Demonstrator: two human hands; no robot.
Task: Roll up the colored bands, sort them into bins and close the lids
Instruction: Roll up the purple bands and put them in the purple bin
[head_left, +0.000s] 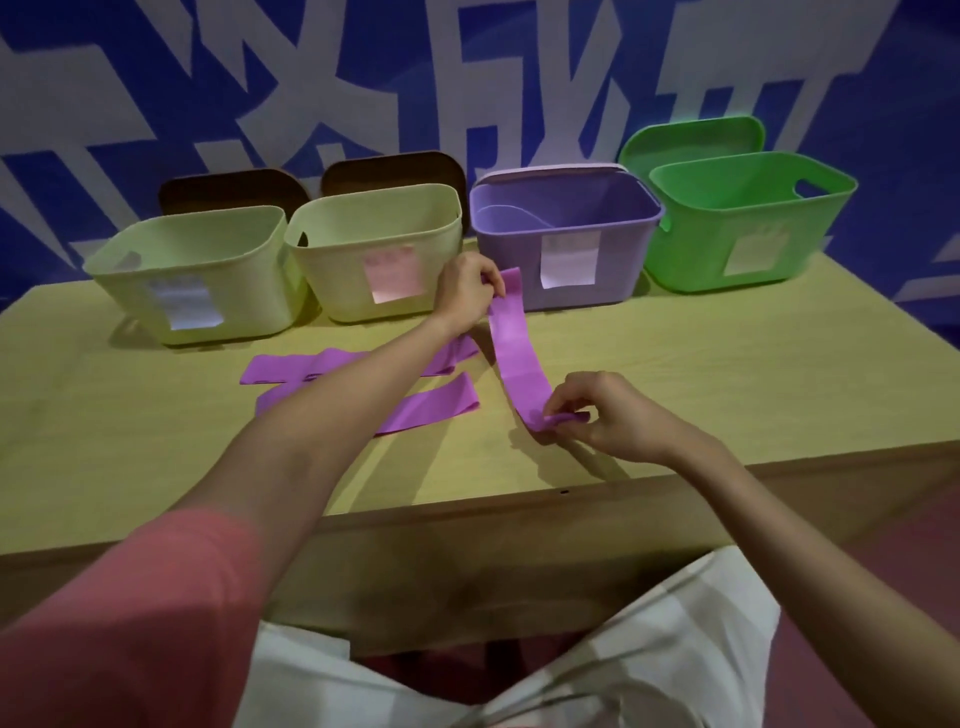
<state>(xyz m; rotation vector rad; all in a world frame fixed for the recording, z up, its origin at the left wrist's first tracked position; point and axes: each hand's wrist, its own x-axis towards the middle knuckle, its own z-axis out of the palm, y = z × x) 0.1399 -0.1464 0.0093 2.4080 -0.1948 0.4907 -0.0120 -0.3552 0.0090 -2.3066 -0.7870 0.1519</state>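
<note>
Two hands share one purple band (511, 353) in the head view, stretched over the table (727, 364) toward 12 o'clock. The left hand (465, 293) pinches its far end, just before the purple bin (566, 244). The right hand (608, 415) curls fingers and thumb round the near end, where a first fold shows. Rolling seems only just begun. Two more purple bands (363, 364) lie flat at 9 o'clock of the held one. Next, I judge, the right hand must turn the fold over itself toward 12 o'clock, the left keeping tension. All four bins stand open, lids behind them.
</note>
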